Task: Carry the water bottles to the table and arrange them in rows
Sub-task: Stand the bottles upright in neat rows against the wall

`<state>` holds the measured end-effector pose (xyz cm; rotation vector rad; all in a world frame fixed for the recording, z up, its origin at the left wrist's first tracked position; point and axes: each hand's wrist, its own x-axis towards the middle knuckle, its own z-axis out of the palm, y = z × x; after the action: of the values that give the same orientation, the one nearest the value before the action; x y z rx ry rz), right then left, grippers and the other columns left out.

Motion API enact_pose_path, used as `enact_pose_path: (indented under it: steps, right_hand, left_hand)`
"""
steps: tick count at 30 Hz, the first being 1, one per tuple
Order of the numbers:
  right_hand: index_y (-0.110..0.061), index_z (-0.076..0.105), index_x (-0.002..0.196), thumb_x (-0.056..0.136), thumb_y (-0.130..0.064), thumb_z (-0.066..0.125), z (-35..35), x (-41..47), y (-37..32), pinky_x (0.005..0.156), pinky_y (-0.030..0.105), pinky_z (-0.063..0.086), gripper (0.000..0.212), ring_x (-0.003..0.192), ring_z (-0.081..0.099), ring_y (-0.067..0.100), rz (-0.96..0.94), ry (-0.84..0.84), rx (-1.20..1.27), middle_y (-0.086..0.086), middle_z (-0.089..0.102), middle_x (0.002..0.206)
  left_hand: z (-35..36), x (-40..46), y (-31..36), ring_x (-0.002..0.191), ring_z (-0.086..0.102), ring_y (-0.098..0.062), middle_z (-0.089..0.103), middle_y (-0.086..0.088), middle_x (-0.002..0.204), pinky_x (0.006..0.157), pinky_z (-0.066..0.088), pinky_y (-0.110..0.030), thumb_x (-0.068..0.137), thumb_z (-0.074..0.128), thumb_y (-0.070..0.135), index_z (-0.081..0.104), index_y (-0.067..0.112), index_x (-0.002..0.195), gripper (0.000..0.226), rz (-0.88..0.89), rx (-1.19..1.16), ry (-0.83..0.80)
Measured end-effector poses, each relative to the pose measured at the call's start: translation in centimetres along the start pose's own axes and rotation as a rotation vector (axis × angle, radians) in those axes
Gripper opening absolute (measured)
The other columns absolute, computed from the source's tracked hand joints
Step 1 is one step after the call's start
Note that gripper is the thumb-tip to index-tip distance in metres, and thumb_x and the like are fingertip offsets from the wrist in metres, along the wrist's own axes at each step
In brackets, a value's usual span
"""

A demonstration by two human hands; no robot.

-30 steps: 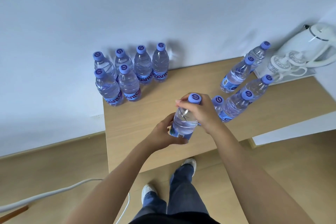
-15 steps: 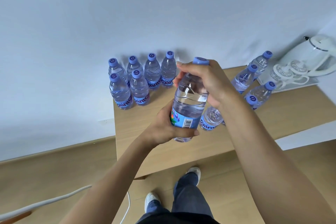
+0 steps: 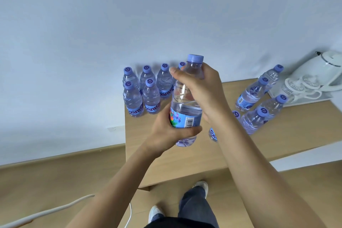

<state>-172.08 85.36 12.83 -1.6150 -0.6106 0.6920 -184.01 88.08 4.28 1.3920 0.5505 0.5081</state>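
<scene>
I hold one clear water bottle (image 3: pixel 185 105) with a purple cap upright in the air above the wooden table (image 3: pixel 185 161). My left hand (image 3: pixel 166 131) grips its labelled lower part. My right hand (image 3: pixel 203 89) grips its upper part just under the cap. Several bottles (image 3: pixel 146 92) stand in two rows at the table's far left corner. Several more bottles (image 3: pixel 257 109) stand loosely grouped on the right, one partly hidden behind my right forearm.
A white kettle (image 3: pixel 322 68) and white cups (image 3: pixel 299 85) sit on a tray at the table's far right. A white wall runs behind the table. A white cable (image 3: pixel 55 211) lies on the wooden floor at lower left, near my feet.
Both hands have lifted the bottle from low over the table to higher and closer to the camera. The view has shifted slightly, so the bottle rows sit further right.
</scene>
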Motion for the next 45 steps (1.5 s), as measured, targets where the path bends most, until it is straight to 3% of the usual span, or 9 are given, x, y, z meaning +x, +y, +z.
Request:
enact_pose_path:
  steps: [3,10,14,19,23,26,30,37,45]
  right_hand:
    - [-0.019,0.067,0.075,0.073,-0.018,0.079,0.3,-0.2,-0.1,0.065,0.036,0.055,0.012,0.062,0.066,0.017,-0.008,-0.01,0.053,-0.004,0.069,0.066]
    - [-0.008,0.068,0.073,0.063,-0.015,0.072,-0.3,-0.1,-1.3,0.058,0.035,0.05,0.013,0.057,0.06,0.026,0.048,-0.162,0.166,0.015,0.063,0.069]
    - [-0.017,0.069,0.062,0.063,-0.016,0.07,-0.8,-0.1,-1.8,0.069,0.04,0.051,0.002,0.067,0.065,0.031,0.012,-0.263,0.187,0.02,0.066,0.076]
    - [-0.019,0.069,0.067,0.067,-0.02,0.073,-0.7,-0.2,-1.4,0.071,0.041,0.055,0.004,0.075,0.066,0.033,-0.016,-0.25,0.158,0.02,0.068,0.083]
    - [-0.011,0.063,0.091,0.079,-0.025,0.079,-0.3,-0.5,-0.9,0.057,0.027,0.055,0.025,0.067,0.067,0.015,-0.079,-0.119,0.042,0.0,0.07,0.077]
    - [-0.016,0.06,0.096,0.073,-0.031,0.087,0.3,-1.1,-0.2,0.064,0.022,0.055,0.039,0.077,0.07,0.007,-0.096,-0.02,-0.053,-0.008,0.07,0.087]
    - [-0.018,0.063,0.091,0.072,-0.015,0.082,0.5,-1.2,0.0,0.068,0.026,0.055,0.027,0.075,0.07,0.01,-0.123,0.053,-0.035,-0.012,0.07,0.079]
    - [-0.014,0.062,0.073,0.062,-0.006,0.075,-0.7,-1.3,-1.2,0.05,0.026,0.049,0.019,0.054,0.06,0.016,-0.069,-0.121,0.153,0.002,0.063,0.063]
    - [-0.017,0.062,0.078,0.066,-0.011,0.076,-1.3,-1.3,-1.3,0.058,0.027,0.05,0.019,0.07,0.064,0.022,-0.105,-0.227,0.179,0.001,0.063,0.071]
  left_hand:
    - [-0.1,-0.3,0.2,0.077,0.07,-0.012,0.075,0.001,0.089,0.067,0.054,-0.021,0.066,0.085,-0.001,0.061,0.007,0.107,0.048,0.015,-0.002,-0.008]
    - [-0.5,-1.3,0.9,0.068,0.066,-0.012,0.072,0.001,0.082,0.058,0.051,-0.02,0.067,0.084,0.006,0.059,0.01,0.108,0.049,-0.05,-0.082,-0.094]
    - [-0.8,-1.3,1.3,0.08,0.057,-0.032,0.059,-0.04,0.096,0.073,0.042,-0.046,0.067,0.083,0.014,0.055,-0.004,0.114,0.057,-0.097,-0.123,-0.181]
    - [-0.5,-1.6,1.4,0.07,0.064,-0.018,0.071,-0.005,0.082,0.059,0.052,-0.028,0.057,0.085,0.025,0.061,0.005,0.103,0.055,-0.096,-0.055,-0.093]
    - [0.1,-1.8,1.1,0.06,0.062,-0.014,0.07,-0.001,0.073,0.049,0.048,-0.023,0.061,0.086,0.016,0.06,0.002,0.1,0.049,-0.101,-0.038,0.029]
    - [0.6,-1.9,0.9,0.061,0.066,-0.011,0.072,0.0,0.075,0.053,0.05,-0.019,0.065,0.087,0.002,0.06,0.007,0.098,0.043,-0.078,0.027,0.136]
    - [1.1,-2.2,0.9,0.073,0.071,-0.014,0.074,-0.002,0.086,0.061,0.054,-0.02,0.061,0.091,0.005,0.06,0.011,0.101,0.05,-0.041,0.053,0.164]
    - [0.8,-2.6,1.6,0.057,0.061,-0.008,0.069,0.002,0.071,0.052,0.046,-0.015,0.07,0.084,0.0,0.062,0.003,0.094,0.033,-0.093,-0.005,-0.044]
    - [0.5,-3.0,2.1,0.064,0.062,-0.016,0.069,-0.001,0.073,0.054,0.048,-0.022,0.055,0.087,0.019,0.063,0.003,0.093,0.048,-0.094,-0.029,-0.017]
